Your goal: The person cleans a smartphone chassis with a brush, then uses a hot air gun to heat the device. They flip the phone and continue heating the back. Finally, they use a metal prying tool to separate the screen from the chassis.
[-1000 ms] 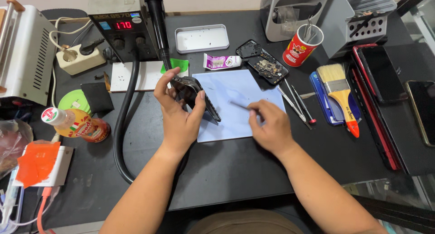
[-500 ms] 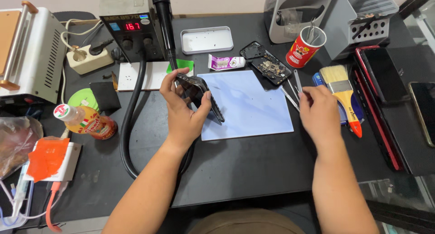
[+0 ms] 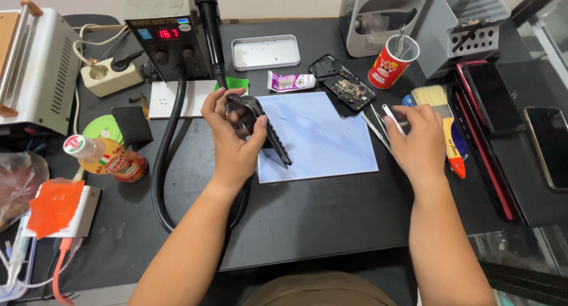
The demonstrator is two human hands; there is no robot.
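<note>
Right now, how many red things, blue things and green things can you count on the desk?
Red: 1, the round red cup holding tools.
Blue: 1, the flat pale blue work mat.
Green: 2, the round green disc and the small green tag.
Total: 4.

Both forearms come up from the bottom of the view, bare to the elbow, and spread apart as they reach forward. The left forearm slants up and to the right, wrist nearly straight. The left hand (image 3: 234,143) shows its back to the camera, fingers curled tight and thumb pressed in on the right side, clamped around what it holds and tipping it up on edge. The right forearm rises almost straight, leaning slightly left. The right hand (image 3: 420,143) lies palm down, knuckles up, its fingers (image 3: 408,118) bent forward and bunched together at the tips in a loose pinch. The two hands sit well apart.
</note>
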